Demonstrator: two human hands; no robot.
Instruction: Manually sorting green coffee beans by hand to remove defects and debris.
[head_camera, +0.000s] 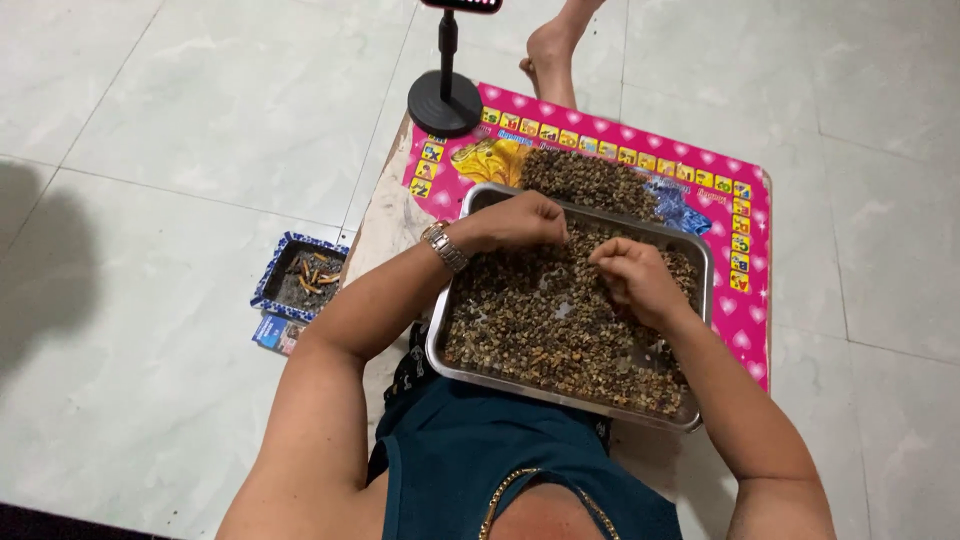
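We see the left hand (522, 220) curled into a loose fist at the far edge of the metal tray (700, 262), its fingertips pressed down into the small brown pieces (540, 320) that fill the tray. The right hand (632, 275) sits just beside it, fingers bunched together and thumb against them, pinching at the same pieces; they are too small for us to tell whether either hand actually has one between its fingers. A wristwatch (444, 246) circles the left wrist.

Below both hands the tray stretches toward the body, covered almost edge to edge with the brown pieces. Just beyond the left hand, outside the tray, a loose heap (585, 180) of the same stuff lies on a pink mat (745, 300) printed with hearts and little pictures. Farther out past that heap stands a black round-based stand (445, 100). Well off to the left of the left forearm, a small blue-rimmed box (300, 277) sits on the tiled floor (180, 130), holding dark scraps and a few orange bits.
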